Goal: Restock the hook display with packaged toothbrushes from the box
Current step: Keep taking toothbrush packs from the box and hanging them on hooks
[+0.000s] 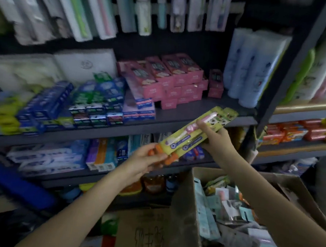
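So the yellow-green toothbrush packs [194, 133] are held out in front of the shelves, long axis slanted from lower left up to upper right. The bottom end is pinched by the left hand [146, 160], the upper part is gripped by the right hand [218, 137], fingers curled round the cards. The hanging rows of the hook display [127, 11] are well above, up and a bit left, so the hanger end probably needs swinging upward. The box [190, 212] is down at lower right, clear of that path.
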The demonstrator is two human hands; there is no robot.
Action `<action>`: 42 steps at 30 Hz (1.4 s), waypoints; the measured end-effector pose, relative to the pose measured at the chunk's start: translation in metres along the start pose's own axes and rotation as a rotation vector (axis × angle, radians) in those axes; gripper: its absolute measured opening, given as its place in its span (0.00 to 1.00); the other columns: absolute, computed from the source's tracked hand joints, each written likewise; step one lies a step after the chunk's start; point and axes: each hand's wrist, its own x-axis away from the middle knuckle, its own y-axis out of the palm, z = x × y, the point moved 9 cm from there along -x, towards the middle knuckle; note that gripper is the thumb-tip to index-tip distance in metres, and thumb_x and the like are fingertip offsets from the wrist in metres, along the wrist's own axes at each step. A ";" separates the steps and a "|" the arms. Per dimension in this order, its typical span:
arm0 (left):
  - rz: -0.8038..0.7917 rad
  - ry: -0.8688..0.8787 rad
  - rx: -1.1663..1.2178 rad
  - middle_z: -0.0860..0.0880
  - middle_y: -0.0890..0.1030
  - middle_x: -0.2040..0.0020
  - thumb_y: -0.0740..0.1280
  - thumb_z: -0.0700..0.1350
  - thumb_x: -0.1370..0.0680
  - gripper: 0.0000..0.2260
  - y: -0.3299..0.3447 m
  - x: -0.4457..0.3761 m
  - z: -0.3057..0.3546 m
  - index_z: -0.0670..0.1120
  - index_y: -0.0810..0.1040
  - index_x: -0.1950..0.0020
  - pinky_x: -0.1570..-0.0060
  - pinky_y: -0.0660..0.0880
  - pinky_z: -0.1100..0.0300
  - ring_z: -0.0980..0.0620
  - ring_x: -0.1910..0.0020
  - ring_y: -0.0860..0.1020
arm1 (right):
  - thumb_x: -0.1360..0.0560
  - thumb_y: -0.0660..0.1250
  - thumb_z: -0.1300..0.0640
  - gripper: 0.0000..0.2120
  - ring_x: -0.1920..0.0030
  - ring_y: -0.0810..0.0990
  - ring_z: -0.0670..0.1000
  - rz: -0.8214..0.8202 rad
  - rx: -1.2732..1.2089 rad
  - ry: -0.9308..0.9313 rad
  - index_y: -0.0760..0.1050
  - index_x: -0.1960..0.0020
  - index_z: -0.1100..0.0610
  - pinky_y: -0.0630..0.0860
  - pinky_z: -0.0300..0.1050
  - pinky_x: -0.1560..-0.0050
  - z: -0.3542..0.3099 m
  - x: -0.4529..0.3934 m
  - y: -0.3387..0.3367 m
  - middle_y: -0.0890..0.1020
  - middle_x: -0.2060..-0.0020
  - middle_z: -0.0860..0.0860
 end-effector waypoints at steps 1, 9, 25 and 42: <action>0.031 0.037 -0.033 0.47 0.80 0.54 0.67 0.35 0.26 0.09 -0.022 0.010 0.008 0.46 0.77 0.49 0.65 0.75 0.68 0.54 0.59 0.79 | 0.24 0.66 0.59 0.06 0.64 0.83 0.45 -0.033 -0.051 0.031 0.74 0.49 0.60 0.79 0.39 0.64 0.005 0.002 0.020 0.81 0.61 0.52; 0.122 0.285 -0.553 0.55 0.76 0.71 0.71 0.34 0.30 0.08 -0.205 0.101 0.103 0.42 0.75 0.55 0.70 0.67 0.72 0.63 0.71 0.70 | 0.28 0.71 0.53 0.32 0.42 0.73 0.54 0.039 0.061 -0.147 0.59 0.30 0.51 0.73 0.53 0.43 -0.020 0.007 0.135 0.72 0.37 0.55; 0.619 0.699 -0.251 0.48 0.79 0.58 0.68 0.38 0.26 0.08 -0.357 0.196 0.279 0.48 0.74 0.50 0.51 0.74 0.55 0.50 0.56 0.78 | 0.26 0.68 0.55 0.11 0.67 0.75 0.48 -0.175 0.893 -0.796 0.71 0.46 0.57 0.66 0.38 0.71 -0.125 0.040 0.359 0.78 0.60 0.52; 0.820 0.677 0.353 0.47 0.80 0.65 0.63 0.39 0.22 0.06 -0.448 0.176 0.333 0.46 0.78 0.57 0.76 0.72 0.64 0.53 0.73 0.78 | 0.25 0.65 0.57 0.11 0.61 0.80 0.56 -0.172 0.864 -0.856 0.71 0.43 0.58 0.78 0.48 0.62 -0.235 -0.020 0.539 0.80 0.53 0.57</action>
